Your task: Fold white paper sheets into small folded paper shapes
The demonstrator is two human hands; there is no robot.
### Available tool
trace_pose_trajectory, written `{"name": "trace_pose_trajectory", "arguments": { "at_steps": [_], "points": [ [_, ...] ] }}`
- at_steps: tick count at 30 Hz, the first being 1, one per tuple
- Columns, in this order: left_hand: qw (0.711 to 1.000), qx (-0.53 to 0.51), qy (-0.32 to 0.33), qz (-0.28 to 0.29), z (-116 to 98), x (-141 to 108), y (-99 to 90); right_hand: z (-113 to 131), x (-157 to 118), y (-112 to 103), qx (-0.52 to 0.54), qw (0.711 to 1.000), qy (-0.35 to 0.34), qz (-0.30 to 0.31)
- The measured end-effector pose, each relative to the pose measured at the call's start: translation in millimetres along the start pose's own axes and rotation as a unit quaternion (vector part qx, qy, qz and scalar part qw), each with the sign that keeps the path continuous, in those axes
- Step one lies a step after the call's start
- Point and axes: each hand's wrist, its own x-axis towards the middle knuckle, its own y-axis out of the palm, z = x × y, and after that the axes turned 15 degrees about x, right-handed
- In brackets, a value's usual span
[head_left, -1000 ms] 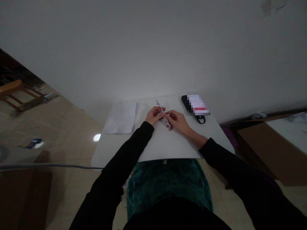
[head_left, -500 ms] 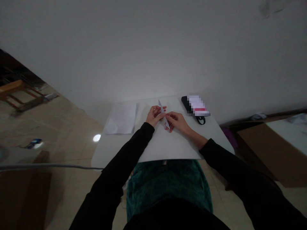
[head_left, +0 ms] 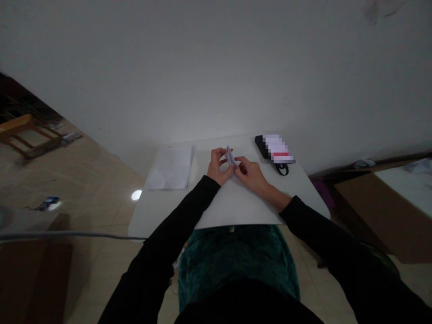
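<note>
Left of your left hand, a loose sheet of white paper lies flat on a white table, just beyond reach of your fingers. Your left hand is curled and closed on a narrow piece of folded paper, which stands tilted up between your two hands. Your right hand closes on its lower end from the other side, pinching it, so both hands grip it. The paper is pale with a faint lilac tint, folded into a slim pointed shape; its tip rises above your fingers. Beyond and right of your right hand lies a black flat device, with a blurred, unreadable pale card on it and a looped black cord at its near end.
</note>
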Motion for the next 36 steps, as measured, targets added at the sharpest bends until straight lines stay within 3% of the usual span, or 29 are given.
{"name": "trace_pose_trajectory", "arguments": {
  "at_steps": [5, 10, 12, 16, 19, 22, 28, 32, 36],
  "points": [
    [0.997, 0.040, 0.064, 0.011, 1, -2, 0.6, -5, 0, 2, -0.021, 1.000, -0.013, -0.004],
    [0.994, 0.063, 0.084, 0.022, -10, -7, 2.8, -7, 0, 2, -0.056, 0.998, -0.003, 0.008],
    [0.996, 0.064, 0.054, -0.013, -11, -7, 10.2, -7, 0, 2, -0.106, 0.994, -0.013, 0.023],
    [0.989, 0.003, -0.050, -0.136, -8, 0, 31.8, -5, 1, 1, -0.222, 0.972, -0.042, 0.058],
    [0.979, -0.078, -0.109, -0.152, -7, 7, 41.1, -3, 0, 2, -0.255, 0.964, -0.050, 0.061],
    [0.979, -0.076, -0.112, -0.155, -11, 9, 40.1, -2, -1, 2, -0.222, 0.974, -0.036, 0.029],
    [0.995, -0.030, -0.058, -0.080, -17, 6, 30.0, -3, 0, -2, -0.058, 0.997, -0.041, -0.025],
    [0.992, -0.059, -0.113, 0.001, -9, 17, 18.3, -8, 6, -6, 0.052, 0.997, -0.028, -0.048],
    [0.965, -0.120, -0.215, 0.094, 3, 28, 0.9, -12, 14, -7, 0.225, 0.972, 0.056, -0.034]
  ]
}}
